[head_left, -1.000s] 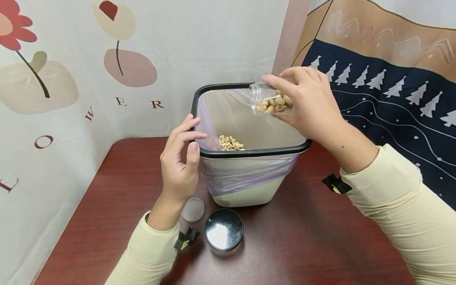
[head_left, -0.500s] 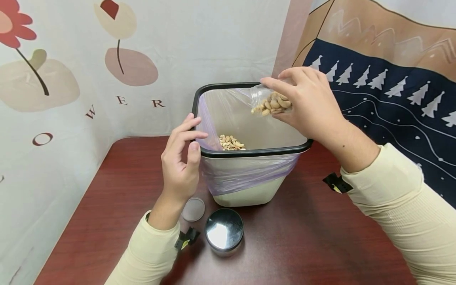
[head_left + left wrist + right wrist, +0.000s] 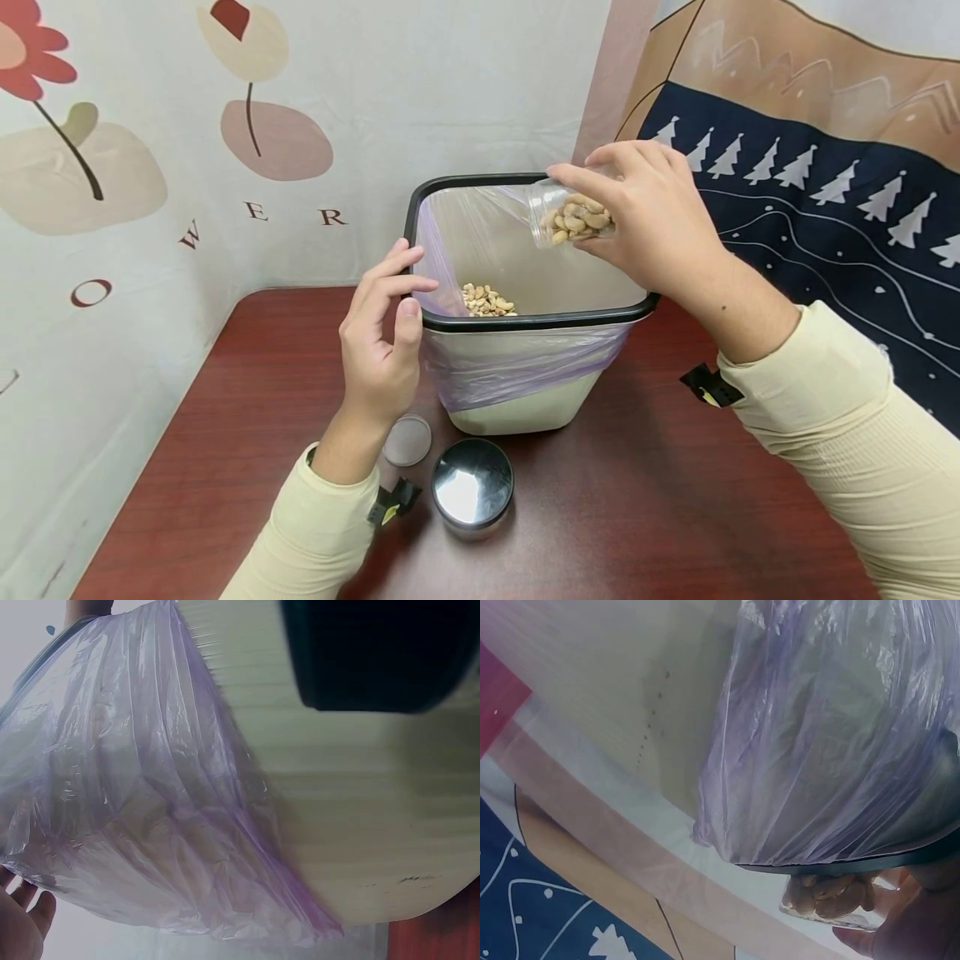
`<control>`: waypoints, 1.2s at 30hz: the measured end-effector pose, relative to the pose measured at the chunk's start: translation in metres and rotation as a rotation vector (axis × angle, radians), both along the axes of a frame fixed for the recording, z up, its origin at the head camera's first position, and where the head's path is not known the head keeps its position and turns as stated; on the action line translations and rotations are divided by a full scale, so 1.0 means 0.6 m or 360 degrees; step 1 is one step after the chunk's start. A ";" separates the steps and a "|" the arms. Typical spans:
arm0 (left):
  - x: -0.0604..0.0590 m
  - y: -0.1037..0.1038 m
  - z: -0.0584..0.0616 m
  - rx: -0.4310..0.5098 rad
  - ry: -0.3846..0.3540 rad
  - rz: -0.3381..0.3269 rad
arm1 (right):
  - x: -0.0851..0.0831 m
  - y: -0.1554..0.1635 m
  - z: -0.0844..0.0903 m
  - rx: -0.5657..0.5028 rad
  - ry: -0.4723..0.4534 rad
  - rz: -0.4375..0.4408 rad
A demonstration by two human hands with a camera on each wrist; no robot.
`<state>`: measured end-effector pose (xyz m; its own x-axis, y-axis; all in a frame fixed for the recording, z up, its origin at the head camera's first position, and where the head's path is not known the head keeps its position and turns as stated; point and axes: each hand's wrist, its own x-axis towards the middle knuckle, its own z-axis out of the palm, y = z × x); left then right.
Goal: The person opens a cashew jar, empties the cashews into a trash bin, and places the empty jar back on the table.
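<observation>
My right hand [image 3: 645, 218] grips a small clear jar [image 3: 568, 213] with nuts [image 3: 577, 220] in it, tipped on its side over the far right of a cream waste bin [image 3: 525, 400]. The bin has a black rim [image 3: 540, 319] and a purple plastic liner [image 3: 517, 367]. A small heap of nuts [image 3: 486, 302] lies inside the bin at the front left. The right wrist view shows the jar of nuts [image 3: 832, 896] above the rim. My left hand [image 3: 378, 342] touches the bin's left rim, fingers loosely bent, holding nothing. The left wrist view shows the liner [image 3: 142, 817] and my left hand [image 3: 22, 930].
The bin stands on a dark red wooden table [image 3: 675, 517]. A round clear lid [image 3: 407, 441] and a round shiny metal tin [image 3: 472, 493] lie in front of the bin near my left wrist. Patterned cloth hangs behind [image 3: 225, 125] and to the right [image 3: 810, 167].
The jar in my right hand has tilted and shifted slightly; the nuts inside have slid about. My left hand stays at the rim.
</observation>
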<state>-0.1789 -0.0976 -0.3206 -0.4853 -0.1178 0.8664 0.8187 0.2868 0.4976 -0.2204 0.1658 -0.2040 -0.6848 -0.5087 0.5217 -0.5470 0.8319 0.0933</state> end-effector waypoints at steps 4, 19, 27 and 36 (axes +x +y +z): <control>0.000 0.000 0.000 0.0000 0.0000 0.0000 | 0.000 -0.001 0.000 0.0008 -0.0006 -0.0004; -0.001 0.001 -0.001 -0.0003 -0.0003 0.0005 | -0.001 0.000 0.000 0.0024 0.0012 0.0017; -0.001 0.000 0.000 0.0000 -0.0004 0.0014 | -0.001 -0.003 0.002 0.0080 0.0014 0.0015; -0.002 0.000 0.001 -0.0009 -0.0005 0.0012 | -0.002 -0.002 0.003 0.0095 0.0046 0.0035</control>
